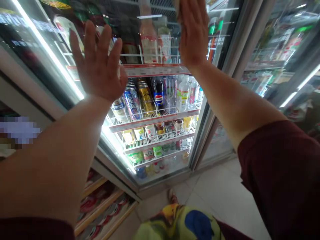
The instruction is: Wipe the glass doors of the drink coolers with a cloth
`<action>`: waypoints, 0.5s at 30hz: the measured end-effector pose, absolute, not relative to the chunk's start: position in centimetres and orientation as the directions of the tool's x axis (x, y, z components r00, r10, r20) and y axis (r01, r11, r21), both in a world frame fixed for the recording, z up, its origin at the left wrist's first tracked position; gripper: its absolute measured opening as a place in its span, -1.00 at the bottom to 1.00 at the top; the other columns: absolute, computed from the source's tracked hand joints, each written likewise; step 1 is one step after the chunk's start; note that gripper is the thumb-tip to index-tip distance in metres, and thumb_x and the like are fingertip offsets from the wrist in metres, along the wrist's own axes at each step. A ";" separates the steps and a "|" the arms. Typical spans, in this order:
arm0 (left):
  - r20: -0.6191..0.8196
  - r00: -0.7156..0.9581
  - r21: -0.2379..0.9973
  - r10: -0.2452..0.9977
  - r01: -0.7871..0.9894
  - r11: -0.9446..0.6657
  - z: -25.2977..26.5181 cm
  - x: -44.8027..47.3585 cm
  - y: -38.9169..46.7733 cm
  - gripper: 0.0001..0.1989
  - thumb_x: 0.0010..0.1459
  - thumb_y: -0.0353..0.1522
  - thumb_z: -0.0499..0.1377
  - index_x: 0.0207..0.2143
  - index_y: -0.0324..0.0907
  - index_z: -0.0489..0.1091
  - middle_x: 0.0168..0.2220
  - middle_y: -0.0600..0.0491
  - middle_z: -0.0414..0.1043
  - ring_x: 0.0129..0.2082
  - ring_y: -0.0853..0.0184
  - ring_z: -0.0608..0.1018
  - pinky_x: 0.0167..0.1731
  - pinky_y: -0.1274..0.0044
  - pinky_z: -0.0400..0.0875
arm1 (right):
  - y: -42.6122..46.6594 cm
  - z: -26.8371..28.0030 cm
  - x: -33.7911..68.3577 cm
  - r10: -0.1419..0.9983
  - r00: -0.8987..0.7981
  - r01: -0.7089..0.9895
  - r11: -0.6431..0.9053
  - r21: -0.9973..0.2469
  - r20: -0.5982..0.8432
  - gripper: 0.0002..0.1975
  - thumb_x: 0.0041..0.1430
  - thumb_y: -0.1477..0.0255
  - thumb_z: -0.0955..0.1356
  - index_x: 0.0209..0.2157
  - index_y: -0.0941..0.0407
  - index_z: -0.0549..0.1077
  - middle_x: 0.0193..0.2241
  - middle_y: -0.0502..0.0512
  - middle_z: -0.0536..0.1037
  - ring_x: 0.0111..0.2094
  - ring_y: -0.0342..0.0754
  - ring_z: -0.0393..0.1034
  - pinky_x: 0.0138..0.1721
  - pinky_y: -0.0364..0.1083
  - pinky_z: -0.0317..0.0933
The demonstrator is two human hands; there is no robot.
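Observation:
My left hand [98, 66] is raised, palm forward and fingers spread, in front of the glass door [172, 166] of a lit drinks cooler. It appears to rest on the glass, though contact is hard to confirm. Higher up and to the right, my right hand [193, 36] is stretched flat with its fingers pointing up, at or close to the same glass. A pale edge shows beside its fingers; I cannot make out what it is. Behind the glass are a dark Pepsi bottle [158, 93], gold cans [146, 98] and a blue-and-white can [132, 102].
Wire shelves [155, 121] hold more bottles and cans. Another glass door [265, 73] stands at the right, past a metal frame [235, 60]. Wooden-edged racks [100, 203] with red-rimmed goods are at lower left. Pale floor tiles [222, 190] and my foot [172, 196] show below.

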State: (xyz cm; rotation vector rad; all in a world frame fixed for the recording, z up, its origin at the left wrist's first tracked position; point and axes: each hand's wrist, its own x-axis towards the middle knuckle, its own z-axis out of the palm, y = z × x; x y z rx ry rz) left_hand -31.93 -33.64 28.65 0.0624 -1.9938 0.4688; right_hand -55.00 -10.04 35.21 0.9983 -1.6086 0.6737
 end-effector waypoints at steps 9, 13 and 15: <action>0.891 -0.424 -0.272 0.161 -0.216 0.938 28.5 -31.4 -32.4 -0.15 0.26 -0.08 0.11 0.56 0.20 -0.03 0.57 0.48 -0.29 0.62 0.15 -0.28 0.52 0.38 -0.80 | -10.5 36.7 -52.5 -0.465 0.192 -0.868 0.331 0.370 0.864 -0.47 0.62 0.25 0.08 0.51 -0.09 0.13 0.55 -0.20 0.17 0.57 -0.06 -0.07 0.61 0.04 -0.25; 0.882 -0.450 -0.238 0.139 -0.171 0.956 28.5 -30.7 -30.7 -0.17 0.26 -0.05 0.09 0.56 0.16 0.01 0.58 0.30 -0.21 0.62 0.07 -0.22 0.57 0.16 -0.64 | -12.2 39.3 -51.5 -0.332 -0.242 -0.847 0.531 -0.031 0.912 -0.48 0.59 0.46 0.08 0.44 0.08 0.30 0.43 -0.06 0.39 0.50 0.05 0.15 0.58 0.09 -0.17; 0.877 -0.460 -0.257 0.138 -0.207 0.944 28.5 -30.7 -30.6 -0.15 0.27 -0.02 0.07 0.56 0.06 0.01 0.59 0.25 -0.22 0.61 0.04 -0.24 0.56 0.04 -0.60 | -14.5 40.1 -51.3 -0.414 -0.196 -0.851 0.522 0.056 0.889 -0.44 0.55 0.50 0.10 0.49 0.11 0.22 0.48 -0.04 0.31 0.52 0.12 0.10 0.58 0.17 -0.17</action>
